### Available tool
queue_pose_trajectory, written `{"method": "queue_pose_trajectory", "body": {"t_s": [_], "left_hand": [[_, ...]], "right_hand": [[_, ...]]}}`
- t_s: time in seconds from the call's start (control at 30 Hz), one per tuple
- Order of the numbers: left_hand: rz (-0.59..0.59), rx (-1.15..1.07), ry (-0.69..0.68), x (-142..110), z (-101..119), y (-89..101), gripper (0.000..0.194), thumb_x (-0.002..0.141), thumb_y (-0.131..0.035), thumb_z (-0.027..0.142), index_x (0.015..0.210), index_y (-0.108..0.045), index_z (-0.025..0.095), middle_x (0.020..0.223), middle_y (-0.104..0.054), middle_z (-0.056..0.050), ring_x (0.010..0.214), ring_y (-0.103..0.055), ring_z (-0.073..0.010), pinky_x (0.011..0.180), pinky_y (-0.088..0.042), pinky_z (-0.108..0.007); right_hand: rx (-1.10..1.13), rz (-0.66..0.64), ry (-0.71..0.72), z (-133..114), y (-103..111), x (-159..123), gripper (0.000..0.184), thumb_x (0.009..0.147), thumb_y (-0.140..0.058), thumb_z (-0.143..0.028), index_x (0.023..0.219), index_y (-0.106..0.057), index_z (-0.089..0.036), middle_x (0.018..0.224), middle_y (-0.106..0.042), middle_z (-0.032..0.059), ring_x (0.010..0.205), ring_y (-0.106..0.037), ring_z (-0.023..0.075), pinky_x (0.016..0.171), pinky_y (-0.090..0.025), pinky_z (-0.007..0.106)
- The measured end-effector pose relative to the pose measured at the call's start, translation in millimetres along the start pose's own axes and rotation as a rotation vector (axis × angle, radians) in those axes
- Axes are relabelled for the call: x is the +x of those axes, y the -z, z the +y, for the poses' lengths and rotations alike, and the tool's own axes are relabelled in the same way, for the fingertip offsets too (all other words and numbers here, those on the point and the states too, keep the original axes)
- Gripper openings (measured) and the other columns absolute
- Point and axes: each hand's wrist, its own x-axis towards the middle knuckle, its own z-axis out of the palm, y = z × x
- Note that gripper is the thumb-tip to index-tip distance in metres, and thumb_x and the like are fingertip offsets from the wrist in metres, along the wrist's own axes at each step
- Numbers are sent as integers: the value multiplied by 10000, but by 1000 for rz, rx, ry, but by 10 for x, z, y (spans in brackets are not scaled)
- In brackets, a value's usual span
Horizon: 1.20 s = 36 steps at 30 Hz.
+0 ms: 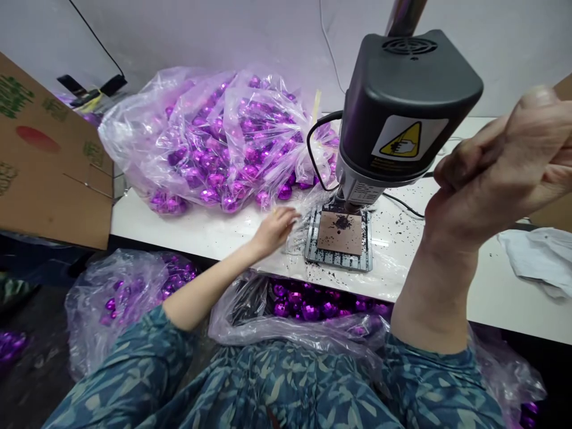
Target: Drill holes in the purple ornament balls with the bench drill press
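Observation:
My left hand [277,229] is over the white table beside the drill press, its fingers loosely bent and apart, with nothing visible in them. Crumpled clear plastic [300,233] lies just past its fingertips. My right hand [500,158] is raised at the right of the drill press [409,101], its fingers wrapped round the feed handle [429,174], most of which the hand hides. Below the drill head, a brown board [333,238] with a small hole and dark shavings lies on the slotted metal base [313,253].
A big clear bag of shiny purple balls [214,143] fills the table's back left. Another open bag of balls [308,307] is at the front edge. A cardboard box [53,155] stands left; white paper [538,256] lies right. Black cables run behind the press.

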Motion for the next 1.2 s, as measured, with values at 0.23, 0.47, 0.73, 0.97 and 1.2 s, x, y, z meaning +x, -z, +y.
{"method": "queue_pose_trajectory", "body": {"t_s": [0.23,0.47,0.73,0.97,1.2], "left_hand": [[-232,469,221,800,-606,-10,414,858,-549,44,1222,-692,181,1331,-631,-206,1280,-554,-398,1020,-474,-575],[196,-373,321,488,-122,79,382,905,-686,349,1275,-654,260,1210,-663,-103,1003,-681,-227,880,-590,-415],[-69,-1362,689,294,474,-270,466,940,-609,600,1240,-649,245,1179,-743,-117,905,-753,-221,831,-655,-424],[67,-1114,532,333,497,-474,643,765,-856,482,1303,-620,220,1215,-729,-105,1019,-725,-208,886,-618,-368],[31,-887,498,395,467,-610,626,721,-890,406,1248,-649,171,1052,-747,-87,824,-691,-175,758,-596,-338]], "right_hand": [[13,38,24,75,4,20,455,915,-512,-169,526,-277,-194,408,-313,-99,342,-330,-14,390,-191,207],[-17,79,-56,-17,8,-44,452,885,-529,-236,494,-310,-189,437,-326,-85,377,-348,-42,424,-215,208],[94,91,105,159,1,-8,496,783,-702,-476,548,-386,-174,407,-291,-91,331,-299,6,356,-172,196],[-12,62,124,158,0,-32,517,839,-566,-583,577,-317,-214,429,-271,-70,347,-246,45,387,-173,274],[-62,71,166,141,-32,-39,562,850,-510,-610,579,-226,-208,431,-197,-68,344,-211,38,386,-153,278]]}}
